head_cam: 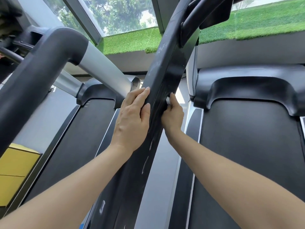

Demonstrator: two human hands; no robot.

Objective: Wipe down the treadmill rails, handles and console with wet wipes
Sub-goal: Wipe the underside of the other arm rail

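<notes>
A long black treadmill rail (158, 71) runs diagonally from the bottom middle up to the top right, with wet streaks and white smears on it. My left hand (132, 119) lies flat along the rail's left side, fingers straight, thumb on the rail's top face. My right hand (173, 114) is curled on the rail's right side and pinches a small white wet wipe (168, 101) against it. Only a corner of the wipe shows between thumb and fingers.
A second black handrail on a silver post (54, 52) crosses the left side. Two treadmill belts lie below, one at the left (74, 146) and one at the right (247, 154). A yellow box (14, 172) sits at the lower left. Windows and green turf fill the background.
</notes>
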